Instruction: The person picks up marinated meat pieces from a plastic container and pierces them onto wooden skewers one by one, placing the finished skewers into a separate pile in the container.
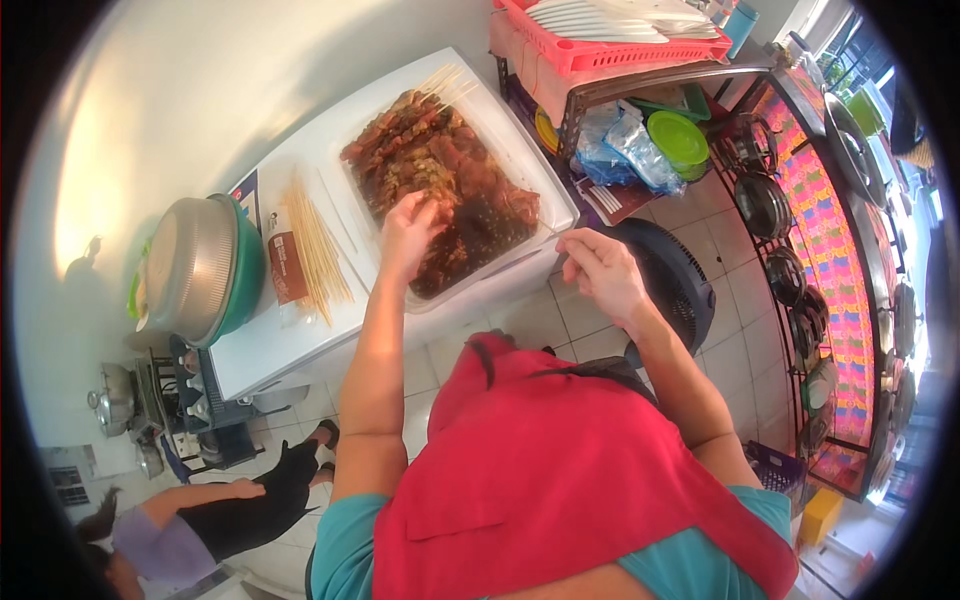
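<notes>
My left hand is over the near left part of a clear tub of marinated meat, its fingertips at the meat; whether it grips a piece is hidden. My right hand pinches a thin bamboo skewer just beyond the tub's right corner, and the skewer points toward a piece of meat at the tub's edge. Dark sauce fills the near part of the tub. Several skewers with meat lie at the far end, their bare ends sticking out. Left of the tub, loose bamboo skewers lie on their opened plastic pack.
The tub stands on a white chest-like top. A metal colander and green basin are at its left end. A red basket and a dark round basket are on the right. Another person stands at lower left.
</notes>
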Available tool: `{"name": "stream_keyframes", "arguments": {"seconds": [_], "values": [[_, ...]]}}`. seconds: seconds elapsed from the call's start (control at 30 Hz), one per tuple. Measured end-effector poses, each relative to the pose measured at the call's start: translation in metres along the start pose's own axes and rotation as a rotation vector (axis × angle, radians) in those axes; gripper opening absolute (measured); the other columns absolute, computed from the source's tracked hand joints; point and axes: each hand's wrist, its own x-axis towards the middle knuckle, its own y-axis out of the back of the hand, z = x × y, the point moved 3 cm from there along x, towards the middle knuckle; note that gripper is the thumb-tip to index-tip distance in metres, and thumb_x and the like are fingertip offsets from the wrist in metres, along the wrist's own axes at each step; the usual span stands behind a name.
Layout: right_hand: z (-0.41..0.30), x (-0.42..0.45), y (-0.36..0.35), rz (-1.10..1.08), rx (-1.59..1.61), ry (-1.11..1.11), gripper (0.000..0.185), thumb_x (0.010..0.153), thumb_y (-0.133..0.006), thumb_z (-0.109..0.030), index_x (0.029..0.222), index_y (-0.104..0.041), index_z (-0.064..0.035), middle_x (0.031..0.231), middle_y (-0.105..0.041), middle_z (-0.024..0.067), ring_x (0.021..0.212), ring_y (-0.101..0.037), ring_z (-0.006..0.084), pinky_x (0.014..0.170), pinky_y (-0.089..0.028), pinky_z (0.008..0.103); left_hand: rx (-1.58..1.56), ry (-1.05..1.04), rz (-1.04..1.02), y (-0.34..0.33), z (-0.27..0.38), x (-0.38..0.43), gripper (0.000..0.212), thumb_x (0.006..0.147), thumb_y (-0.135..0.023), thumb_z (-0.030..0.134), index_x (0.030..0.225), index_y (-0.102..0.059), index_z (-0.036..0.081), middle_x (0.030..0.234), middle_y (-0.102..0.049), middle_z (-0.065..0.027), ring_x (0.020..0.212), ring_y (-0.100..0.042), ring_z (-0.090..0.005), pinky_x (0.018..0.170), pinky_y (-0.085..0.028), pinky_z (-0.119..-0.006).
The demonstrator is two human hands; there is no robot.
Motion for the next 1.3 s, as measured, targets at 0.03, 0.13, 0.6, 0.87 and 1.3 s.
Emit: {"name": "stream_keyframes", "arguments": {"seconds": [0.03,0.13,0.6,0.87,1.3], "values": [[0.001,0.001,0.0,-0.008,0.008,0.0,0.021,0.095,-0.057,-0.025,0.103,-0.07,-0.0097,0.071,-0.062,-0.0008,0.057,-0.048,0.0068,0.052,-0.038,0.0234,0.167,-0.069,0.038,0.0,0.0,0.0,0.023,0.097,-0.059,0.013,0.118,-0.06,0.003,0.108,-0.069,-0.0085,0.093,-0.066,-0.0162,0.082,-0.054,-0.031],[0.004,0.004,0.0,0.014,-0.088,0.068,0.024,0.095,-0.056,-0.027,0.102,-0.07,-0.0089,0.07,-0.063,-0.0002,0.057,-0.048,0.0076,0.054,-0.04,0.0245,0.546,-0.271,-0.037,-0.009,0.004,-0.003,0.024,0.092,-0.065,0.014,0.114,-0.066,0.002,0.107,-0.071,-0.0087,0.088,-0.067,-0.0161,0.08,-0.053,-0.03],[0.002,0.014,-0.009,0.146,-0.273,0.178,0.024,0.094,-0.054,-0.024,0.103,-0.069,-0.0067,0.068,-0.063,0.003,0.058,-0.053,0.0104,0.056,-0.042,0.0275,0.924,-0.467,-0.115,-0.039,0.014,-0.009,0.03,0.087,-0.068,0.017,0.116,-0.068,0.01,0.114,-0.067,-0.0143,0.101,-0.067,-0.0315,0.086,-0.053,-0.038],[-0.005,0.014,-0.024,0.208,-0.19,0.132,0.019,0.094,-0.055,-0.019,0.099,-0.068,-0.0069,0.066,-0.062,0.0026,0.056,-0.052,0.0089,0.054,-0.041,0.0258,1.202,-0.631,-0.506,-0.072,-0.005,0.006,0.031,0.086,-0.066,0.02,0.116,-0.067,0.015,0.118,-0.059,-0.0138,0.103,-0.061,-0.0336,0.089,-0.051,-0.04],[-0.022,-0.006,-0.029,0.333,-0.037,0.073,0.02,0.096,-0.056,-0.023,0.098,-0.068,-0.0075,0.066,-0.06,0.0,0.057,-0.05,0.0075,0.053,-0.041,0.0247,1.286,-0.535,-0.616,-0.067,0.017,0.028,0.051,0.077,-0.078,0.036,0.115,-0.057,0.009,0.11,-0.057,-0.0191,0.101,-0.061,-0.037,0.088,-0.05,-0.043]]}}
